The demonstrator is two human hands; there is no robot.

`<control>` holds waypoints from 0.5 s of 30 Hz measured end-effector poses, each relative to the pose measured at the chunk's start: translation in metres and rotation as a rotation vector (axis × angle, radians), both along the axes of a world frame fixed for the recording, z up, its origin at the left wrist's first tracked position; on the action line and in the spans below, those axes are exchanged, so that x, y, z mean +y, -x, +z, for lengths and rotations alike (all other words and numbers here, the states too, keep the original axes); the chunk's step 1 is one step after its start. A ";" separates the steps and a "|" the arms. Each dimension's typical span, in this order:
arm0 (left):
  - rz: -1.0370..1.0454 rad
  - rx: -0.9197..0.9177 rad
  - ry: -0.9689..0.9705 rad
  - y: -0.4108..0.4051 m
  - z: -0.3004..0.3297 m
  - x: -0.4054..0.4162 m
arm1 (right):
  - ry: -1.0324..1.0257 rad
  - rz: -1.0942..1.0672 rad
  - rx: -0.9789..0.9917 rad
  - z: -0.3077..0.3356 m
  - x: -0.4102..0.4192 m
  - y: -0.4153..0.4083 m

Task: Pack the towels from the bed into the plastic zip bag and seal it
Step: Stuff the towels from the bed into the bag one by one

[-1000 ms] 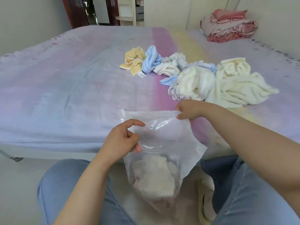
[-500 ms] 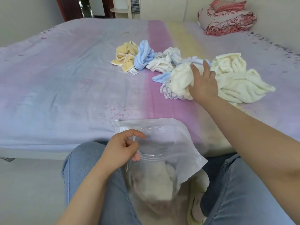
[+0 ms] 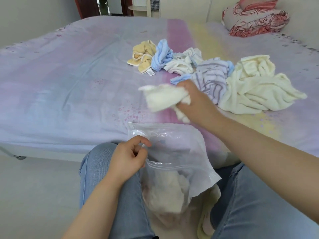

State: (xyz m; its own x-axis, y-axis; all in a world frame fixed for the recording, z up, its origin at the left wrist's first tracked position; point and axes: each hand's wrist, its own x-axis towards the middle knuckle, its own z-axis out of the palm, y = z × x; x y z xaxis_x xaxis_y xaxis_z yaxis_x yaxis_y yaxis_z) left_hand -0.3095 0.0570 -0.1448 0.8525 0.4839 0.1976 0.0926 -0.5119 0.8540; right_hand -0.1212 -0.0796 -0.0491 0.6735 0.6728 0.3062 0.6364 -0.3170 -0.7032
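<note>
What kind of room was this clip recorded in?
Most likely a home bedroom: a wide bed under a pastel sheet fills the view, folded patterned bedding sits at its far corner, and a doorway opens behind.

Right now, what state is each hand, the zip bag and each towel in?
left hand: pinches the bag's near rim
right hand: grips the white towel
zip bag: unsealed, mouth open, towels inside
white towel: lifted off the bed, bunched
yellow towel: crumpled on the bed
blue towel: crumpled on the bed
striped towel: crumpled on the bed
cream towel: crumpled on the bed
</note>
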 end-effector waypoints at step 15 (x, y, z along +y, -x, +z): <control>0.050 -0.097 -0.106 0.009 -0.008 0.008 | 0.704 0.039 -0.171 -0.055 0.022 -0.021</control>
State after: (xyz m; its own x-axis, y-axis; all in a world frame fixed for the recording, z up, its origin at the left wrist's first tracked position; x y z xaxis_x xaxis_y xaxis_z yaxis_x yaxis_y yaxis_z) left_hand -0.3184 0.0649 -0.1530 0.8022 0.4977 0.3298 0.0401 -0.5961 0.8019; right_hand -0.0998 -0.0581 -0.1036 0.6266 0.7717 -0.1091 0.7393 -0.6329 -0.2300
